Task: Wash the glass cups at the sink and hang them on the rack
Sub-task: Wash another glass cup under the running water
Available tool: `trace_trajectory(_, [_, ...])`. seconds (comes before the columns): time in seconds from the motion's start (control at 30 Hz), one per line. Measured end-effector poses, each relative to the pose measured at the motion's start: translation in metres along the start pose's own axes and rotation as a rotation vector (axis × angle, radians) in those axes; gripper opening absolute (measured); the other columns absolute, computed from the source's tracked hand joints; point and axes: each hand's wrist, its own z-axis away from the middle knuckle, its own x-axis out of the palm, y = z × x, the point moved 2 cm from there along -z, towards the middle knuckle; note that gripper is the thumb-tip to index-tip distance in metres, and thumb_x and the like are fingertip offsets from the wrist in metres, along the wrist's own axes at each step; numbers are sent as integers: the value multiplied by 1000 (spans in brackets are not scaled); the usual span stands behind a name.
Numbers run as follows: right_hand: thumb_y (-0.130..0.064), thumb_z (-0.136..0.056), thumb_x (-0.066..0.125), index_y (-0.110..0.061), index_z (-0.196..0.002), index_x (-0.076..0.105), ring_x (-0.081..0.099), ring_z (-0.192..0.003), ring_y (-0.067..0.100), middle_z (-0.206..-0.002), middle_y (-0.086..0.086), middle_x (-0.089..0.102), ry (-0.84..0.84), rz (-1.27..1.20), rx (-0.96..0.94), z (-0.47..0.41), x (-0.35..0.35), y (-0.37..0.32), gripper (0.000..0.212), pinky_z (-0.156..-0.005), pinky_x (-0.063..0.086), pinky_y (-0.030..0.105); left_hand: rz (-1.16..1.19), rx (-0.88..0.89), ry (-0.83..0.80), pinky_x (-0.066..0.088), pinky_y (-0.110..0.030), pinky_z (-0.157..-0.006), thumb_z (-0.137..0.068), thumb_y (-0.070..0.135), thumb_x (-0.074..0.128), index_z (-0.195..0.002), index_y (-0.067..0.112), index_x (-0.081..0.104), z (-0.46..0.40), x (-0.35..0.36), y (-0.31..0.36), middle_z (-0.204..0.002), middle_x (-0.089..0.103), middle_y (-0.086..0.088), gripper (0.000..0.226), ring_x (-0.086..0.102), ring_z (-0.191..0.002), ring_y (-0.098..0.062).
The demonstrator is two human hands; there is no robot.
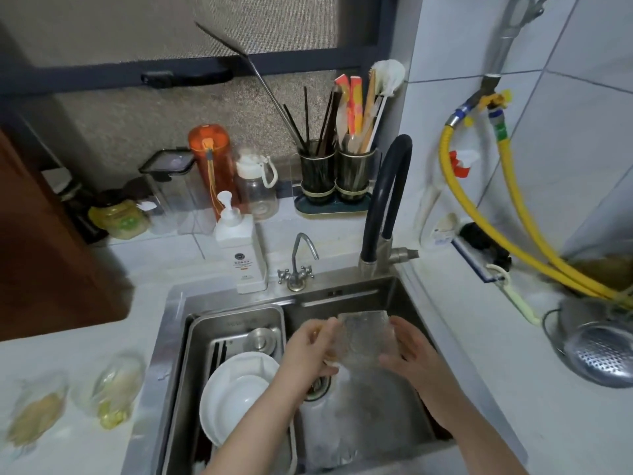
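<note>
A clear textured glass cup (363, 337) is held over the steel sink (346, 293), above the drain (317, 385). My left hand (313, 347) grips its left side and my right hand (409, 351) presses against its right side. The black-hosed faucet (383, 200) arches behind the basin; I cannot tell whether water runs. No cup rack is in view.
A steel tray (233, 320) in the sink's left half holds white plates (236, 392) and chopsticks. A soap pump bottle (241, 248), a small tap (299, 262), utensil holders (334, 176) and bottles stand behind. A metal colander (597, 347) and yellow hoses (513, 217) are at right.
</note>
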Motion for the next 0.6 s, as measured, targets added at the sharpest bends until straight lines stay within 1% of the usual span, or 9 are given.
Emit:
trace_trajectory(0.07, [-16, -80, 75, -29, -134, 42, 57, -110, -8, -129, -15, 55, -51, 60, -16, -11, -9, 0, 65, -79, 49, 9, -29, -8, 57, 56, -31, -56, -94, 31, 56, -91, 16, 56, -8, 7, -1, -100, 65, -17, 16, 65, -79, -23])
trace_trajectory(0.13, [-18, -81, 75, -22, -137, 43, 56, -119, 6, -132, -7, 56, -130, 84, -41, -24, -20, 0, 64, -92, 51, 23, -8, -15, 95, 57, -35, -56, -95, 27, 57, -87, 15, 52, -14, 16, -1, -97, 63, -15, 15, 64, -80, -25])
trace_trajectory(0.2, [-22, -83, 72, -20, -134, 48, 56, -121, 13, -130, -3, 59, -146, 46, -31, -41, -36, 2, 56, -100, 49, 36, 77, -22, 126, 56, -35, -55, -95, 22, 57, -85, 11, 48, -16, 26, 0, -89, 61, -12, 17, 62, -77, -24])
trace_trajectory(0.27, [-24, -85, 69, -20, -125, 58, 60, -116, 18, -123, 0, 64, -24, -33, 7, -65, -56, 5, 42, -104, 46, 44, 121, -12, 164, 55, -33, -54, -95, 19, 57, -84, 10, 47, -20, 34, -3, -86, 60, -12, 17, 61, -76, -24])
trace_trajectory(0.33, [-20, -87, 67, -16, -118, 60, 62, -110, 22, -113, 2, 66, 153, -17, 31, -95, -76, 7, 32, -103, 46, 49, 113, 7, 213, 58, -40, -61, -94, 19, 58, -84, 9, 49, -24, 39, -6, -88, 63, -17, 17, 62, -79, -28])
trace_trajectory(0.4, [-17, -89, 63, -12, -121, 55, 61, -106, 25, -110, 2, 62, 317, 85, 41, -126, -92, 1, 33, -100, 47, 50, 95, 45, 270, 58, -50, -72, -93, 16, 59, -84, 7, 52, -27, 40, -8, -87, 66, -22, 15, 64, -80, -32])
trace_trajectory(0.43, [-19, -90, 62, -10, -125, 52, 59, -108, 27, -115, 5, 59, 369, 145, 50, -142, -99, -2, 38, -100, 47, 51, 93, 66, 294, 59, -49, -72, -92, 13, 59, -83, 6, 53, -29, 39, -8, -84, 66, -21, 14, 64, -80, -33])
trace_trajectory(0.53, [-21, -90, 61, -5, -132, 43, 54, -116, 33, -130, 15, 52, 381, 271, 80, -183, -114, -6, 48, -102, 43, 51, 104, 108, 350, 59, -31, -54, -93, 7, 57, -83, 3, 54, -29, 38, -5, -78, 63, -16, 11, 63, -76, -27])
trace_trajectory(0.6, [-21, -91, 59, -6, -133, 43, 56, -114, 34, -126, 16, 55, 342, 360, 104, -204, -117, -4, 48, -100, 45, 50, 124, 99, 359, 58, -36, -49, -93, 7, 55, -84, 2, 54, -29, 37, -4, -71, 65, -11, 11, 64, -68, -23])
